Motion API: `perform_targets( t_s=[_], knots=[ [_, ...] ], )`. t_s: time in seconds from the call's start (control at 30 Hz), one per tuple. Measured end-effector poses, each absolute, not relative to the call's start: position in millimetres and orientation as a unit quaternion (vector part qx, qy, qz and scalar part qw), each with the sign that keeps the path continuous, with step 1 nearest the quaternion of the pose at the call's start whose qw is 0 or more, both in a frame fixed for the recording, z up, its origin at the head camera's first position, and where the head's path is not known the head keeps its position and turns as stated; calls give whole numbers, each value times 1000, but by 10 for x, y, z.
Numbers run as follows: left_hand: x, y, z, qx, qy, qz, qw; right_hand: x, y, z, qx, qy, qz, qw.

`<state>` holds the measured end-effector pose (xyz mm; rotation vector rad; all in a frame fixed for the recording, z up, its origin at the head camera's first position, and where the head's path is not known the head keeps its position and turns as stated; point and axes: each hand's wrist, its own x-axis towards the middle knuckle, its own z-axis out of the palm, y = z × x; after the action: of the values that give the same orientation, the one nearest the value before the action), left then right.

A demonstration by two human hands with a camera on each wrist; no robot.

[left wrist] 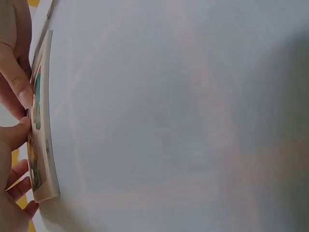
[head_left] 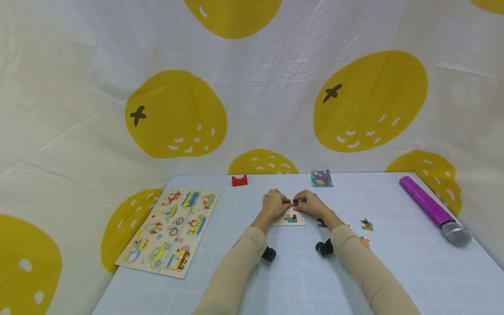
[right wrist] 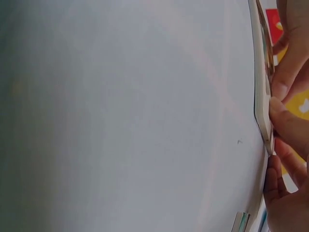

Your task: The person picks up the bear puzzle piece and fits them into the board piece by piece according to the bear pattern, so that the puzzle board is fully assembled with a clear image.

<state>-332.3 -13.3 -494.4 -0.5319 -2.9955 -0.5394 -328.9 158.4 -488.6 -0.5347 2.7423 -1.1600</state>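
A small pale jigsaw board (head_left: 278, 222) lies flat on the table in front of both hands. On it sits a teal-and-orange jigsaw piece (head_left: 291, 218). Near the board's far side, a dark jigsaw piece (head_left: 294, 203) is between the fingertips of my left hand (head_left: 274, 204) and my right hand (head_left: 313, 204), which pinch it from either side. In the left wrist view, the two thumbs nearly meet above the board (left wrist: 47, 121), seen edge-on. The right wrist view shows both thumbs close together at the board's edge (right wrist: 259, 92); the pinched piece is mostly hidden there.
Loose jigsaw pieces (head_left: 367, 224) lie right of the board, some partly behind the right forearm. A bear picture card (head_left: 321, 177) and a red block (head_left: 239, 180) are at the back. A vehicle puzzle board (head_left: 161, 236) lies left; a purple glittery microphone (head_left: 427, 201) lies right.
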Motion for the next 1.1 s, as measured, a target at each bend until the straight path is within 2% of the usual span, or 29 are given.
perform_targets(
  t_s=[0.27, 0.63, 0.93, 1.1],
  knots=[
    [-3277, -198, -4984, -196, -969, -145, 29, -3292, 1575, -4913, -175, 904, -384, 62],
    [-3278, -325, -4973, -201, -944, -259, 30, -3298, 1557, -4895, -161, 905, -386, 73],
    [-3239, -375, -5003, -246, -957, -145, 41, -3297, 1574, -4947, -164, 905, -386, 73],
    [-3209, -392, -5024, -242, -953, -180, 17, -3307, 1589, -4932, -166, 905, -387, 67]
  ],
)
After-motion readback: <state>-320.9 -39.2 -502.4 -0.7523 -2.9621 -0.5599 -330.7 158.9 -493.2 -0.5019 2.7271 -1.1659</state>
